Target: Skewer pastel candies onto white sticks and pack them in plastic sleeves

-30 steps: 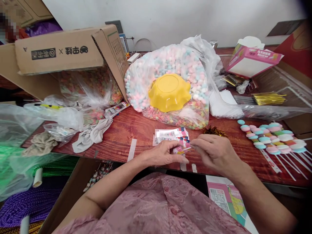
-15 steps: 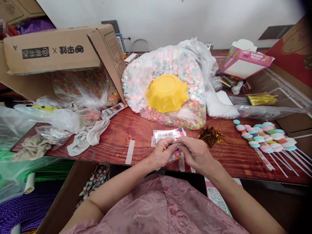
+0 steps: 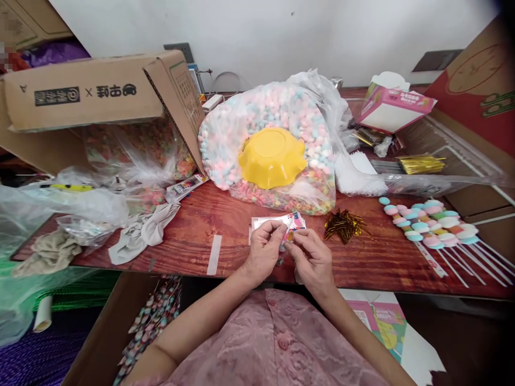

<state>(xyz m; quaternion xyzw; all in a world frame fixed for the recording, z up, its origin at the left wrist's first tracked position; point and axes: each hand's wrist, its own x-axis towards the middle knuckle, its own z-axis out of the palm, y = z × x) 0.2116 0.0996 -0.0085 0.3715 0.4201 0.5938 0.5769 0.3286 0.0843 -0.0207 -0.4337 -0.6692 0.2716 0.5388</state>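
I observe the left hand (image 3: 263,251) pinching a small printed packet (image 3: 290,235); the right hand (image 3: 313,261) meets it, grip indeterminable; I recommend light, steady finger pressure, edges uncrushed.

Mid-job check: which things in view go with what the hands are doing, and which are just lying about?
Likely part of the job:
- small piece between left hand and right hand, mostly hidden
- printed slips just beyond
- gold strips
- perhaps the marshmallow sticks

Probably just lying about:
- grey cloth
- beige cloth
- upturned yellow bowl
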